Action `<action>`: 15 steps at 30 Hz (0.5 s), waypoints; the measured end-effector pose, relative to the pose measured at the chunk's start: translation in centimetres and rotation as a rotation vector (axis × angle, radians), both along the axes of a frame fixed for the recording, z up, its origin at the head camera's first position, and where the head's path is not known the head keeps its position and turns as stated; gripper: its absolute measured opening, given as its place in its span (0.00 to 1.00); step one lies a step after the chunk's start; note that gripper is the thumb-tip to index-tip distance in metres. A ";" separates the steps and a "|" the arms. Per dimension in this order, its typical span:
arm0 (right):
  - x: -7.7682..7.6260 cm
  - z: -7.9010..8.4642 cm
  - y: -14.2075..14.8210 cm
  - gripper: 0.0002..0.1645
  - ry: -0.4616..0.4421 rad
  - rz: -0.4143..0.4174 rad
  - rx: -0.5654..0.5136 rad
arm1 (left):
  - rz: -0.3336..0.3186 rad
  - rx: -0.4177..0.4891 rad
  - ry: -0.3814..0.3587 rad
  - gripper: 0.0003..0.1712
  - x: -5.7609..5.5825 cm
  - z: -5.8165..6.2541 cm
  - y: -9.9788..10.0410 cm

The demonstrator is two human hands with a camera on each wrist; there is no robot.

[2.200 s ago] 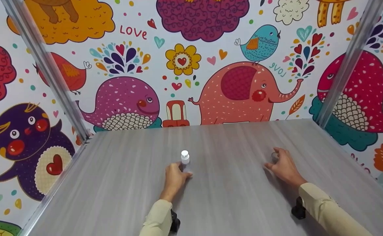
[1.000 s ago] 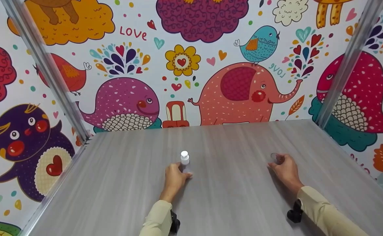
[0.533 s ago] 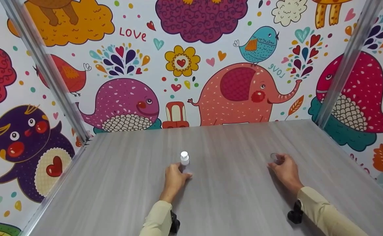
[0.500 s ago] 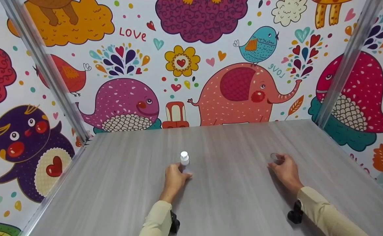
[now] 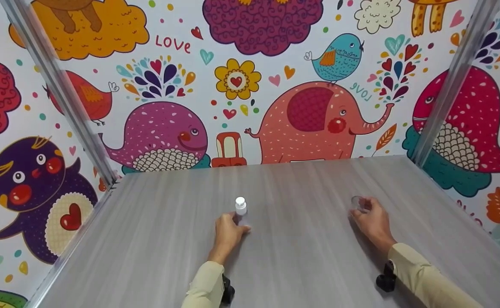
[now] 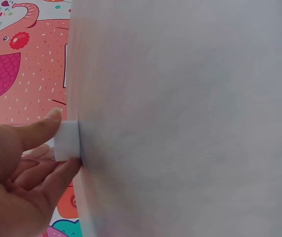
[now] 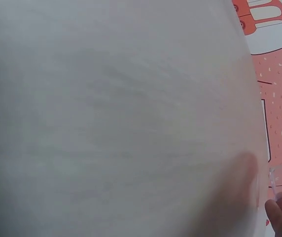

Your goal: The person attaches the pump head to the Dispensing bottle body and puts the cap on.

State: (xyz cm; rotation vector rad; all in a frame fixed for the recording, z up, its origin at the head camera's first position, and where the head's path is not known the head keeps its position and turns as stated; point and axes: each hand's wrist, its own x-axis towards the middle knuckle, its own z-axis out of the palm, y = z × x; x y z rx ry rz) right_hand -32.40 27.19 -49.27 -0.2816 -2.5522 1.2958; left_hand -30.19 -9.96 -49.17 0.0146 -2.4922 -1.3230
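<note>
My left hand grips a small bottle with a white cap, upright on the grey wood-grain table. In the left wrist view, thumb and fingers pinch the bottle's white lower part close to the tabletop; the palm and fingers hide much of the rest. To the right, my right hand holds a clear, round-rimmed cup between thumb and fingers. Only a sliver of the clear cup shows beside the fingertips in the right wrist view, and the hand covers most of its body.
A wall printed with cartoon animals stands behind the table's far edge. Metal frame posts rise at the left and right back corners. A dark wrist camera hangs under the right sleeve.
My right hand's fingers have closed on the clear cup since the oldest frame; over the last half second, hand and cup have shifted slightly away from me. The left hand and bottle stay put.
</note>
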 end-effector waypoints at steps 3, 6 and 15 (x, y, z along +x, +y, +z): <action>0.0 0.5 0.1 0.28 0.001 0.002 -0.030 | -0.003 -0.004 0.001 0.20 0.0 0.1 0.0; 0.0 1.2 0.2 0.29 -0.007 0.018 -0.091 | -0.003 -0.004 0.000 0.19 0.1 0.1 0.0; 0.1 1.8 0.5 0.30 0.046 0.053 -0.045 | -0.011 0.013 0.005 0.21 0.0 0.0 0.0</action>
